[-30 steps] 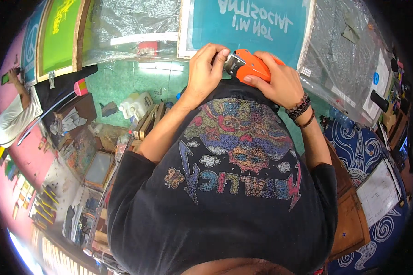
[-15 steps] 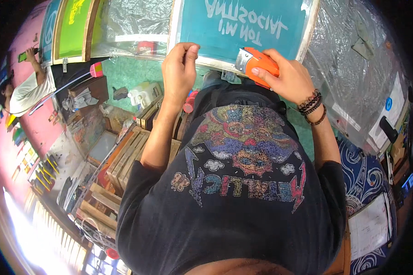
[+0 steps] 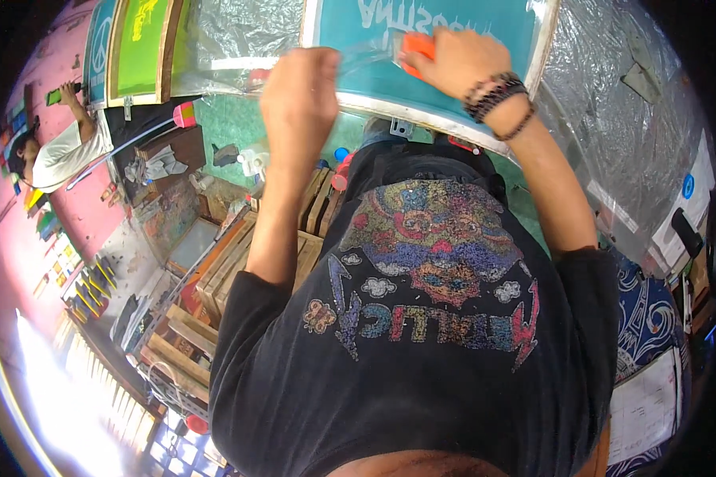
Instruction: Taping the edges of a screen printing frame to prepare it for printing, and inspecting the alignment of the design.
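Note:
In my right hand (image 3: 473, 67) is an orange tape dispenser (image 3: 415, 54), gripped over the teal screen. A strip of clear tape (image 3: 366, 60) appears to stretch from it toward my left hand (image 3: 301, 99), which is closed at the other end and smeared by motion. Below both hands lies a framed teal screen (image 3: 445, 94) with pale mirrored lettering. Its whitish frame (image 3: 410, 110) runs along the edge nearest my body. My left hand is above the frame's left side.
Clear plastic sheeting (image 3: 588, 87) covers the surface right of the screen. A lime-green framed screen (image 3: 138, 52) stands at the far left. Wooden slatted crates (image 3: 227, 274) sit low on my left. Another person (image 3: 76, 151) is at the far left. Papers (image 3: 646, 405) lie at the lower right.
Both hands have moved farther out over the screen, the right one also slightly left with the dispenser. A clear strip now shows between the dispenser and my left hand.

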The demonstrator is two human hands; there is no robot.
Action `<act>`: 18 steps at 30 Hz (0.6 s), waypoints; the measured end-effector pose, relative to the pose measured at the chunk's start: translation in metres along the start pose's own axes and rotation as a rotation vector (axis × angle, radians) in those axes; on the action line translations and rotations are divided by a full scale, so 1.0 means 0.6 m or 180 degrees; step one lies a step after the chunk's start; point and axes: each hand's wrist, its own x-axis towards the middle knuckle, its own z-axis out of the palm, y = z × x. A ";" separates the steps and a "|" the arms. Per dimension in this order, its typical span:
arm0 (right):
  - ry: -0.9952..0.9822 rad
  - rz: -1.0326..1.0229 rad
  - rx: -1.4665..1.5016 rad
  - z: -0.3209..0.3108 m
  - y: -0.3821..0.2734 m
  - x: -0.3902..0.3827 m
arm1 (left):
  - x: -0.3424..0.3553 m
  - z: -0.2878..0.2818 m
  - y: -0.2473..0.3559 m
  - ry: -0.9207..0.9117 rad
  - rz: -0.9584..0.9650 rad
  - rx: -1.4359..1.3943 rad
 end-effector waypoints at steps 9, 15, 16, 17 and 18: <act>0.1264 0.1084 0.0024 -0.066 0.193 0.002 | 0.094 -0.141 0.019 -0.0165 0.0997 -0.0541; 0.1632 0.3426 -0.0005 0.108 0.543 -0.125 | 0.091 -0.177 -0.113 -0.1244 0.0871 -0.0146; 0.1669 0.3593 0.0000 0.140 0.570 -0.126 | 0.092 -0.181 -0.119 -0.1241 0.0837 -0.0139; 0.1658 0.3585 -0.0029 0.172 0.593 -0.136 | 0.092 -0.181 -0.123 -0.1242 0.1027 -0.0224; 0.1863 0.3506 -0.0064 0.201 0.611 -0.154 | 0.100 -0.182 -0.122 -0.1255 0.1254 -0.0317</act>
